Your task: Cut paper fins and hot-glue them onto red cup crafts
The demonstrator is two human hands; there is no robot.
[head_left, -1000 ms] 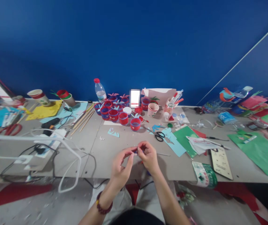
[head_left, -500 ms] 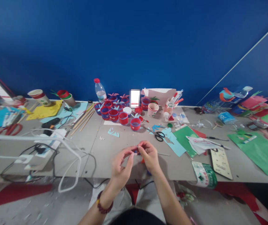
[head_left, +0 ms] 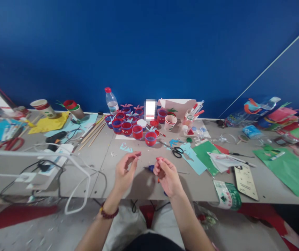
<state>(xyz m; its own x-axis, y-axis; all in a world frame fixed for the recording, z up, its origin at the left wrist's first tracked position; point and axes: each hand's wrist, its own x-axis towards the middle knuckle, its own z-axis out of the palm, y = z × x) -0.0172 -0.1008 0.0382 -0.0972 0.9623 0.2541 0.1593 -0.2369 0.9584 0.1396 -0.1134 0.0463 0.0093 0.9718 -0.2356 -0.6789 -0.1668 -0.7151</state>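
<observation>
My left hand (head_left: 124, 172) hovers over the grey table with curved fingers, its thumb apart from them and reddish fingertips. Nothing shows in its grasp. To its right, my right hand (head_left: 167, 174) is closed in a pinch. A tiny red spot shows at its fingertips; whether it is a held bit or stained skin I cannot make out. Below that hand lies a dark blue pointed tool (head_left: 149, 168), partly covered. A thin rod (head_left: 183, 173) sticks out on its other side. Ahead stands a red cup with a blue rim (head_left: 150, 138). Black-handled scissors (head_left: 177, 152) lie beyond my right hand.
Several red and blue decorated cups (head_left: 126, 128) cluster near the wall beside a plastic bottle (head_left: 111, 101). Light blue paper (head_left: 194, 160) and green paper (head_left: 205, 157) lie right. At left are wooden sticks (head_left: 93, 134), a power strip (head_left: 56, 162) and a white tube frame (head_left: 86, 181).
My hands were together at the fingertips and have moved apart. My left hand went left and up; my right stayed nearly in place. The dark blue tool beneath is now more visible.
</observation>
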